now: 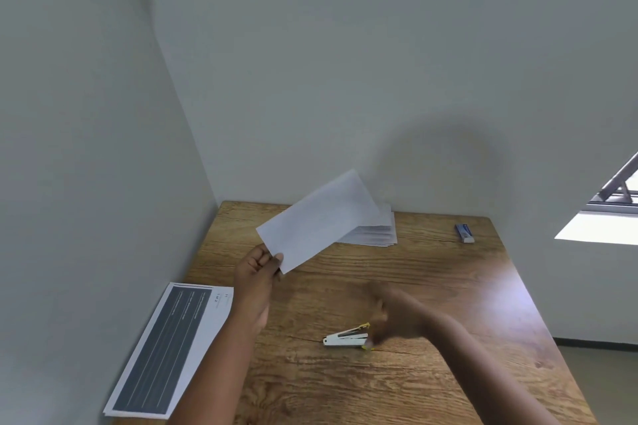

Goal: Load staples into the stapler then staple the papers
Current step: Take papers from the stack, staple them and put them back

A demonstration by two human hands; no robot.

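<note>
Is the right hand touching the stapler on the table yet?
Cannot tell. In the head view the right hand is motion-blurred directly over the yellow end of the stapler, so neither contact nor a gap shows plainly.

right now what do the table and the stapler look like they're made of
Table: wood or wood-look laminate, going by its brown grain, knots and glossy glare patch. Stapler: the white body looks like plastic or painted metal, with yellow trim; it is too small to tell which.
</note>
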